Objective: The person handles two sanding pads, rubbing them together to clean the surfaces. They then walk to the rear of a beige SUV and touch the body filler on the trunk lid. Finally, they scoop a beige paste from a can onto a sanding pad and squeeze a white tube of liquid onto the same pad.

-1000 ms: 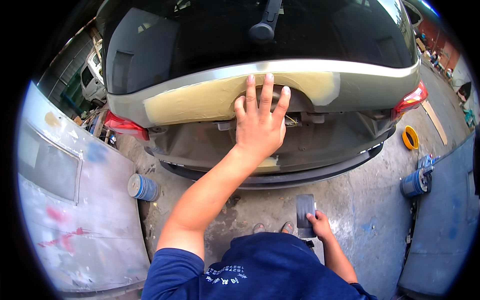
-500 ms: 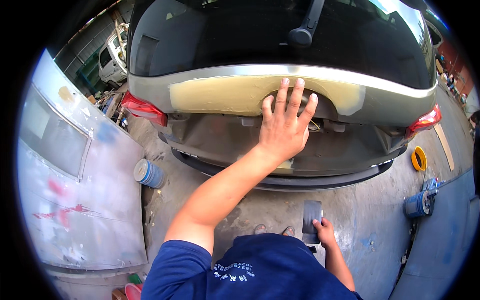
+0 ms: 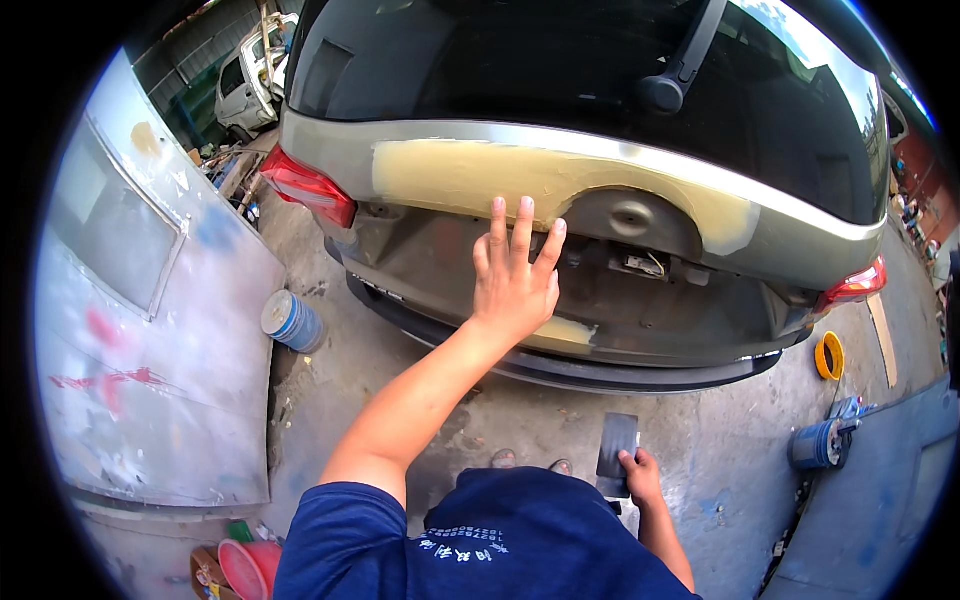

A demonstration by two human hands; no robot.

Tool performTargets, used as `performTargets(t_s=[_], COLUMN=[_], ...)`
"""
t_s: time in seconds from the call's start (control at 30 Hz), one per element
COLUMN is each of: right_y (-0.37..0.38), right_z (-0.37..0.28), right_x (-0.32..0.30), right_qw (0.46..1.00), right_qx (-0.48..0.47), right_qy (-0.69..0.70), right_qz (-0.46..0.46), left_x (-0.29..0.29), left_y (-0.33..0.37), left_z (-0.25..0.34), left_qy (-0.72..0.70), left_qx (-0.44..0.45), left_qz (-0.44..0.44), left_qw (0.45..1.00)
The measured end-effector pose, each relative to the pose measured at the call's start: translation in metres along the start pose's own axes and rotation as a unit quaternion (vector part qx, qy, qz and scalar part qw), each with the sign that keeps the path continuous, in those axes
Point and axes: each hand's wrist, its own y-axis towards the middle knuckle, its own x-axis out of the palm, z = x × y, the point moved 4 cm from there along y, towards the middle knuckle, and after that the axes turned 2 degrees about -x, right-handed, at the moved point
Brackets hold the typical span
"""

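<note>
My left hand [image 3: 516, 275] is stretched out with its fingers spread, holding nothing. Its fingertips lie at the lower edge of a broad patch of yellowish filler [image 3: 455, 175] on the car's grey tailgate [image 3: 800, 225]; whether they touch it I cannot tell. Right of the fingers, the filler curves over a rounded recess [image 3: 640, 215] with a small fitting and wires below it. Down by my right side, my right hand [image 3: 643, 474] grips a dark grey rectangular sheet [image 3: 619, 440] that looks like sandpaper, thumb on its face.
The black bumper [image 3: 600, 375] juts out below the tailgate. A blue-banded bucket [image 3: 292, 320] stands left, beside a paint-stained panel [image 3: 180, 400]. To the right are a yellow ring [image 3: 829, 356], another blue bucket [image 3: 817, 444] and a grey panel [image 3: 880, 500]. A pink basin [image 3: 250, 568] lies lower left.
My left hand has moved left and down, from over the recess to the filler's lower edge, uncovering the recess. The view has shifted slightly; my right hand still holds the sheet.
</note>
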Motion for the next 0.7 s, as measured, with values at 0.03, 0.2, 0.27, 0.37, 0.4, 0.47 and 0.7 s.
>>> performTargets(t_s=[0.03, 0.2, 0.27, 0.37, 0.4, 0.47, 0.7], right_y=[0.0, 0.007, 0.007, 0.005, 0.005, 0.002, -0.003], right_z=[0.0, 0.008, 0.007, 0.006, 0.005, 0.003, -0.007], right_x=[0.002, 0.006, 0.009, 0.014, 0.014, 0.016, 0.021], right_qw=[1.0, 0.998, 0.998, 0.999, 0.999, 0.999, 0.998], right_qx=[0.0, 0.009, 0.003, -0.005, -0.008, -0.005, 0.001], right_qy=[-0.008, -0.057, -0.062, -0.04, -0.029, -0.045, -0.052], right_qz=[-0.001, -0.026, -0.028, -0.031, -0.031, -0.031, -0.023], left_x=[0.0, 0.0, 0.0, 0.001, 0.003, 0.003, 0.002], left_y=[-0.002, -0.006, -0.007, -0.009, -0.009, -0.009, -0.008], left_z=[-0.001, 0.002, 0.003, 0.003, 0.003, 0.004, 0.006], left_qy=[0.002, -0.011, -0.016, -0.024, -0.026, -0.03, -0.031], left_qx=[-0.004, -0.002, -0.001, -0.001, 0.0, 0.0, -0.02], left_qz=[-0.008, -0.003, 0.0, 0.002, 0.002, 0.001, 0.012], left_qw=[1.0, 1.0, 1.0, 1.0, 1.0, 1.0, 0.999])
